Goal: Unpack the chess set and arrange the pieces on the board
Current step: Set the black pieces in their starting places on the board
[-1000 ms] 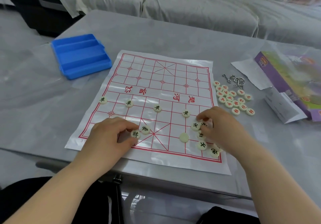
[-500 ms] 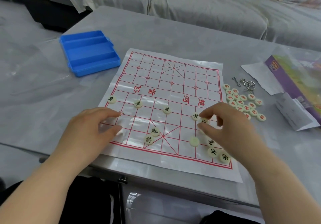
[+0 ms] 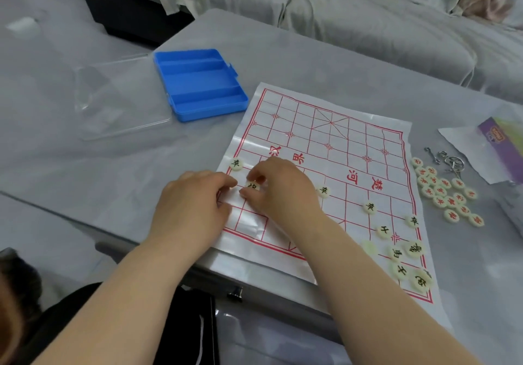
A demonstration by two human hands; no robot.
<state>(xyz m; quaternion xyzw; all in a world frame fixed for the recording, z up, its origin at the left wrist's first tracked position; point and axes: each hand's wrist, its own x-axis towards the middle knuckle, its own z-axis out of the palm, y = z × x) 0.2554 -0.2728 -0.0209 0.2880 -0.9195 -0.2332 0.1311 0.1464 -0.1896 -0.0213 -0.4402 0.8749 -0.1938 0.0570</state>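
A white sheet board (image 3: 334, 138) with a red grid lies on the grey table. Cream round pieces with black characters stand along its near half, one at the left edge (image 3: 236, 163), others at the near right corner (image 3: 402, 254). My right hand (image 3: 280, 192) has reached across to the board's left side and pinches a black-character piece (image 3: 252, 186) just above the sheet. My left hand (image 3: 195, 209) rests on the board's left edge beside it, fingers curled, fingertips touching the sheet. A heap of red-character pieces (image 3: 444, 192) lies off the board to the right.
An open blue plastic case (image 3: 199, 82) sits at the back left of the board, with a clear lid (image 3: 119, 98) further left. Metal ring puzzles (image 3: 447, 160) and a purple packet (image 3: 501, 143) lie at the right. A covered sofa (image 3: 353, 10) is behind the table.
My right hand has crossed from the board's right side to its left with a piece in its fingers. My left hand stayed by the left edge. The view swung left.
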